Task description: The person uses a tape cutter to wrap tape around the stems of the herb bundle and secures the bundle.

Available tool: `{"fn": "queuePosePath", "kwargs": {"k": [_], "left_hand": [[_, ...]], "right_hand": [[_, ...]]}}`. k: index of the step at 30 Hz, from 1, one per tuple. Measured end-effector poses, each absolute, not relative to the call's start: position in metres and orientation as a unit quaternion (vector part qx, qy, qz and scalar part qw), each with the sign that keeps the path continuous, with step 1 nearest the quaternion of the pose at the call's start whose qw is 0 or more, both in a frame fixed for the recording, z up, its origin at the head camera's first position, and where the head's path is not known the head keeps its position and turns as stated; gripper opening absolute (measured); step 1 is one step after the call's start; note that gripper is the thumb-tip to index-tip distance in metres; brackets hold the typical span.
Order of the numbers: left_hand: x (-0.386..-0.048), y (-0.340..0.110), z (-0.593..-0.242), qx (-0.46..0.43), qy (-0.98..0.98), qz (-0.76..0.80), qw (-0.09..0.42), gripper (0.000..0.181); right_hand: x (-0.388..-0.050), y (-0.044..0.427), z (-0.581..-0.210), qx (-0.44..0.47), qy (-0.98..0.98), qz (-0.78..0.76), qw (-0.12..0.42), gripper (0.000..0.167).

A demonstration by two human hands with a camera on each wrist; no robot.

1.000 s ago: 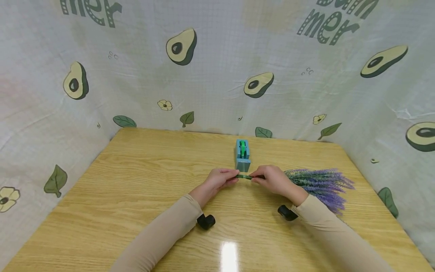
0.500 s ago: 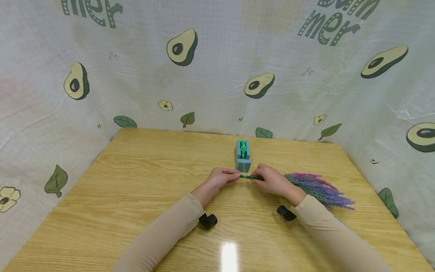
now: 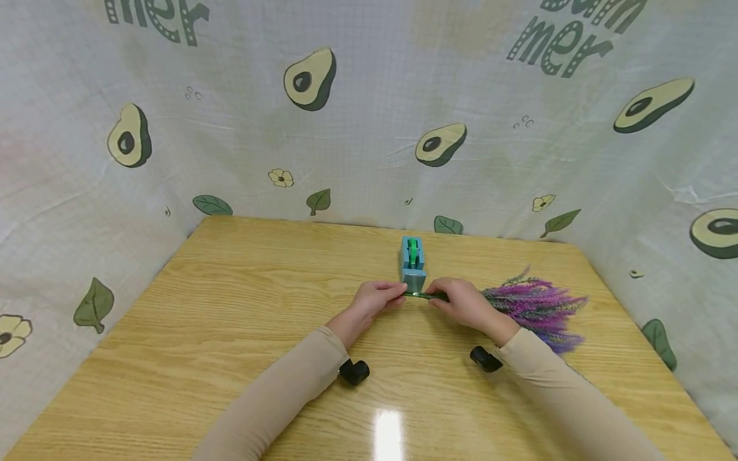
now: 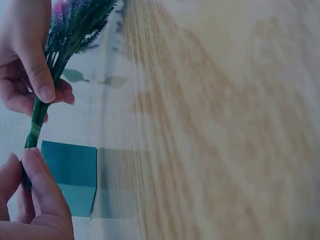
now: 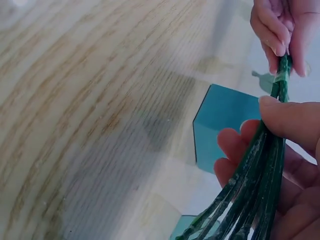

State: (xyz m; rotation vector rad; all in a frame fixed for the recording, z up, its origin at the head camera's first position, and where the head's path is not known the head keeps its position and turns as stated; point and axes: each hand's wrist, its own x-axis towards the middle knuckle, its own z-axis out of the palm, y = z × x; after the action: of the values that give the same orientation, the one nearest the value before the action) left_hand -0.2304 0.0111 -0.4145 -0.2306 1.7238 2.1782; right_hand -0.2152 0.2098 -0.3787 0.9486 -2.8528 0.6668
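A bunch of artificial lavender (image 3: 533, 307), purple and pink flower heads on green stems, lies sideways with its heads to the right. My left hand (image 3: 371, 303) pinches the stem ends between thumb and fingers. Farther up the stems (image 5: 260, 175), my right hand (image 3: 462, 306) grips them with its thumb on top. Between the hands a band of clear, shiny tape (image 4: 35, 130) wraps the stems. Just behind the stems stands a blue tape dispenser (image 3: 412, 275) with a green roll in it.
The wooden table (image 3: 259, 275) reaches back to a hanging cloth (image 3: 357, 128) printed with avocados and leaves. A black wrist camera (image 3: 354, 372) sits below the left hand, and another black wrist camera (image 3: 485, 359) below the right.
The bunch has turned about its length: the flower heads on show went from purple to mostly pink. Both hands have stayed nearly in place, still holding the stems.
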Motion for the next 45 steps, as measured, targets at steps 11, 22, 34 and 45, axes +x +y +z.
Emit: {"fn": "queuePosePath", "kwargs": {"k": [11,22,34,45], "left_hand": [[-0.232,0.013,-0.417,-0.073,0.603,0.774,0.18,0.022],[-0.234,0.011,-0.416,-0.061,0.604,0.775,0.175,0.023],[-0.236,0.012,-0.414,-0.078,0.589,0.788,0.161,0.023],[-0.239,0.007,-0.417,-0.051,0.605,0.78,0.15,0.024]], "right_hand": [[-0.218,0.209,-0.378,0.292,-0.93,0.225,0.012,0.009],[-0.222,0.205,-0.376,0.304,-0.928,0.212,0.046,0.009],[-0.224,0.204,-0.382,0.286,-0.924,0.249,0.057,0.014],[-0.231,0.218,-0.378,0.249,-0.942,0.221,-0.039,0.022]]}}
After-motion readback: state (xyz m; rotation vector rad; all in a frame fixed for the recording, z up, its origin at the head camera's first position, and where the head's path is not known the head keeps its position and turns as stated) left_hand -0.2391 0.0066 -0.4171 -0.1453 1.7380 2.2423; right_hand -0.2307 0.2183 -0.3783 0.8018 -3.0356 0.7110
